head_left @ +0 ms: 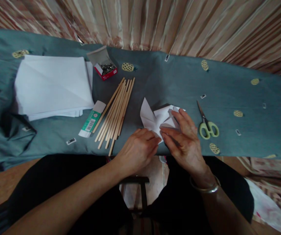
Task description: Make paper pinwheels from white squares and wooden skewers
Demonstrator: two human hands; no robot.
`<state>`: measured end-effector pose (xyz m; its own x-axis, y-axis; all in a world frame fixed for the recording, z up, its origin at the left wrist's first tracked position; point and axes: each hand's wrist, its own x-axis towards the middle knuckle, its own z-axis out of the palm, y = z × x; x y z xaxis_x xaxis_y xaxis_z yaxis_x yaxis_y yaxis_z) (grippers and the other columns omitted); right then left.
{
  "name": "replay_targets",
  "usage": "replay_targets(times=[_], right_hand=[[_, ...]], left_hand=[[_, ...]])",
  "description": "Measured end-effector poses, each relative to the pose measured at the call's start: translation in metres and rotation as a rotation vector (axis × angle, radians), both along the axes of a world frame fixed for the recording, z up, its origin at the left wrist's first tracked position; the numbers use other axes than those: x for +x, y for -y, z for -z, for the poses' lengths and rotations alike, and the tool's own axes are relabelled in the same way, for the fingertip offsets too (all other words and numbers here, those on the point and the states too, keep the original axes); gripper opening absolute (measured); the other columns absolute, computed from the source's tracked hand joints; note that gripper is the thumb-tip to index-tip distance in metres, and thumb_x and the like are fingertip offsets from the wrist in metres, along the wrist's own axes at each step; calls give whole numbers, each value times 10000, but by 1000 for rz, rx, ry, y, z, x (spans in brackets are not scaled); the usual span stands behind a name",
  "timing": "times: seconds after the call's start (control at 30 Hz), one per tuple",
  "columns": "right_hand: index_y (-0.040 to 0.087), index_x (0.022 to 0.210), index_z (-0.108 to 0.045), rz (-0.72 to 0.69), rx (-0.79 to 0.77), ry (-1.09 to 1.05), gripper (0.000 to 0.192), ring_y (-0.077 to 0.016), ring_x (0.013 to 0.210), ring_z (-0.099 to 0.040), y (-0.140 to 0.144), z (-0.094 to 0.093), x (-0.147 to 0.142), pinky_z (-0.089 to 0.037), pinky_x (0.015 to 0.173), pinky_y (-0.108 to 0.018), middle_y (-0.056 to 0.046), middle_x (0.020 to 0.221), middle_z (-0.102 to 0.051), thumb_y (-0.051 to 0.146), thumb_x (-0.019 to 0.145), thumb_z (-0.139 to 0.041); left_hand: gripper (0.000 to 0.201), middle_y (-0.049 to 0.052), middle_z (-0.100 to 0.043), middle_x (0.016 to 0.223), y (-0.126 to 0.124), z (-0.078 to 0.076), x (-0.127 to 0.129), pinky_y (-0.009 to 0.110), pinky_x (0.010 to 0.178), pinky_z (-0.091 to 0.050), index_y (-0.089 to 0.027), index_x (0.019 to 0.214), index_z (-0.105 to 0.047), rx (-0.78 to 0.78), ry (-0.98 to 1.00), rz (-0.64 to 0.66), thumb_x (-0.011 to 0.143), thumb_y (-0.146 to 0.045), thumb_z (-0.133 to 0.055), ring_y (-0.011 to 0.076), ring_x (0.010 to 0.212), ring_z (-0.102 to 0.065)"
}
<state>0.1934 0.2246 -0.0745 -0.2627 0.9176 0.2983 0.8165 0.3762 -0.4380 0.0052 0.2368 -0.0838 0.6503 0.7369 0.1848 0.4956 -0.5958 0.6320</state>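
A folded piece of white paper (152, 117) lies on the grey-green cloth (170, 81) near the front edge. My left hand (137, 150) pinches its near corner with curled fingers. My right hand (183, 138) presses flat on the paper's right part, fingers spread over the folds. One pointed flap of the paper stands up at the left. A metal bangle (205, 188) sits on my right wrist.
Several wooden sticks (114, 111) lie left of the paper, beside a glue stick (92, 119). A stack of white sheets (52, 86) is at the left, with an open box of pins (105, 67) behind. Green-handled scissors (207, 125) rest at the right.
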Motion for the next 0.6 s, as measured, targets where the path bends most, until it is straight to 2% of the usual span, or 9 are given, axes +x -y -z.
replay_targets(times=[0.5, 0.6], right_hand=[[222, 1159, -657, -35, 57, 134, 274, -330, 1453, -309, -1, 9, -1, -354, 1099, -586, -92, 1540, -405, 164, 943, -498], [250, 1179, -640, -39, 51, 142, 310, -332, 1474, -259, 0, 10, -3, -337, 1100, -601, -63, 1568, -363, 135, 932, -492]], left_hand=[[178, 78, -691, 924, 0, -1, 1, 367, 780, -500, -125, 999, -667, -4, 12, -4, 922, -149, -508, 226, 881, -615], [176, 79, -694, 927, 1, 0, 1, 365, 785, -501, -134, 995, -668, -6, 12, -10, 919, -152, -510, 225, 889, -618]])
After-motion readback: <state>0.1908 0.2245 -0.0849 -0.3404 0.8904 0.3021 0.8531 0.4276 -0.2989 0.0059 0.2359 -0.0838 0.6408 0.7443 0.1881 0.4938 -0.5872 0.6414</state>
